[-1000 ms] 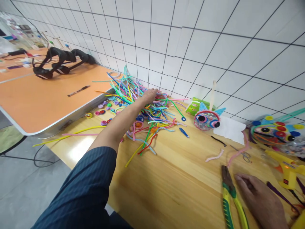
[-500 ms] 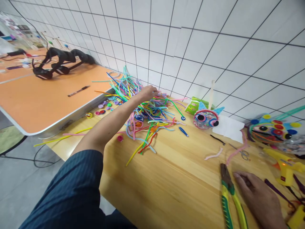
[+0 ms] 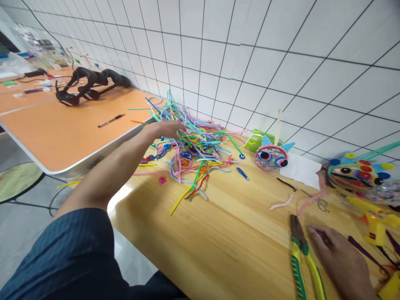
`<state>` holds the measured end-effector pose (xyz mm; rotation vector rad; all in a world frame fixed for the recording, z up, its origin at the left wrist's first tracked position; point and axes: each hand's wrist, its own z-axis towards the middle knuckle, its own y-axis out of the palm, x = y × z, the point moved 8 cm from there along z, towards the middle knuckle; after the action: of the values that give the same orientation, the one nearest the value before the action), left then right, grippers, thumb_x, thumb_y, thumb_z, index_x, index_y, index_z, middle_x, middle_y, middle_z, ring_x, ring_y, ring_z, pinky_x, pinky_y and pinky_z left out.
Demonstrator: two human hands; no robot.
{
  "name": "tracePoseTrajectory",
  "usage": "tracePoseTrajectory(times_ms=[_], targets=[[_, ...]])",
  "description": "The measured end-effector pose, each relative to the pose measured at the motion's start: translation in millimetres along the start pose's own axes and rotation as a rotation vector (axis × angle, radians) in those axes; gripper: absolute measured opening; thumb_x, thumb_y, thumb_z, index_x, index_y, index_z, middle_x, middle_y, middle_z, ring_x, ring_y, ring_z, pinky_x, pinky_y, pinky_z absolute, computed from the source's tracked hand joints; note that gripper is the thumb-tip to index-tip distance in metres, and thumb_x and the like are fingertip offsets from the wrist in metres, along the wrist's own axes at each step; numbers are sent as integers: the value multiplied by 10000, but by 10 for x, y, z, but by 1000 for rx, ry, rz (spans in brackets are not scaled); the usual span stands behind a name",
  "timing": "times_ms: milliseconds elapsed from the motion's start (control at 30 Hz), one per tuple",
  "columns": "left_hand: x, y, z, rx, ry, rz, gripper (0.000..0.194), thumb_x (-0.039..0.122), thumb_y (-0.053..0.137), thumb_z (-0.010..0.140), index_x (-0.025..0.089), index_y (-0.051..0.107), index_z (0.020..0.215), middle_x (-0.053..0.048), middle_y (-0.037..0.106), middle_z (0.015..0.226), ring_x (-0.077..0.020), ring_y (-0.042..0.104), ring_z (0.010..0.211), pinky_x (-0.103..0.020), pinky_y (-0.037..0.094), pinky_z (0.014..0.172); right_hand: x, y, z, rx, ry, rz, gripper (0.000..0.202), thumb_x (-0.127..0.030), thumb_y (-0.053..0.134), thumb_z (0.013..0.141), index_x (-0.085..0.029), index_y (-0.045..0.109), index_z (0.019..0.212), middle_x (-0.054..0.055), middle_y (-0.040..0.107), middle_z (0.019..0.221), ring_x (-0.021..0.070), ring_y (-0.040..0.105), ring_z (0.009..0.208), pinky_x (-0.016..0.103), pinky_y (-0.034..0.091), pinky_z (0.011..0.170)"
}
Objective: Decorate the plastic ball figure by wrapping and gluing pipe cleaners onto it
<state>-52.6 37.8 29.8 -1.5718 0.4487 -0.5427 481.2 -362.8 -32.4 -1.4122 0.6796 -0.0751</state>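
My left hand reaches over the left part of a heap of colourful pipe cleaners by the wall. Its fingers point down into the heap, and what they touch or hold is hidden. At the lower right, my right hand rests on the table with its fingers curled in, just right of the pliers with green and yellow handles. Whether anything is inside those fingers cannot be seen. A pink pipe cleaner and a short pale pink piece lie beyond the pliers.
A round mask-like craft with blue horns stands near the wall, beside white paper. Another decorated craft and a yellow glue gun are at the right. The orange table holds a pen and a black strapped device.
My left hand has moved left and slightly toward me across the heap, and its forearm now covers the small coloured pieces at the left. My right hand stays beside the pliers. The view has shifted slightly.
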Motion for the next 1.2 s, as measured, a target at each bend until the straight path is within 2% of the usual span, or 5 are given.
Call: tracePoseTrajectory(times_ms=[167,367,733,1000,1200], targets=[[42,330,16,-47,15,53,653,159,810,807,231,786,1456,-136,775,1538,-306,731,1419,-342,554,1211,-24,-18,-1,1,43,-3,280,-599,575,808,-365,725,777,161,888,958,463,857,961,629,681,915],[-26,233,208,53,-38,-9,443,158,621,890,216,858,1260,-105,863,1313,-269,789,1301,-284,566,1124,-62,-24,-14,-21,52,-31,318,-606,533,814,-349,719,796,174,876,955,464,853,972,623,671,948],[-151,121,379,198,-160,-148,240,322,607,1003,190,807,1015,-82,819,950,-261,765,955,-302,566,886,-166,-97,-28,25,-8,-20,265,-572,572,829,-371,727,752,130,869,860,431,851,857,583,675,840],[-92,223,253,129,-87,-193,461,217,665,860,208,806,1299,-53,857,1302,-244,781,1182,-268,609,1016,-83,-44,-26,34,10,-10,246,-580,592,790,-375,722,748,129,884,880,448,857,904,608,670,886],[-31,451,-80,209,-56,-139,504,142,661,855,184,777,1344,-149,778,1489,-354,690,1462,-441,508,1282,-75,-254,-83,105,-34,19,261,-589,624,761,-370,747,833,162,897,1029,470,852,1090,652,644,1063]])
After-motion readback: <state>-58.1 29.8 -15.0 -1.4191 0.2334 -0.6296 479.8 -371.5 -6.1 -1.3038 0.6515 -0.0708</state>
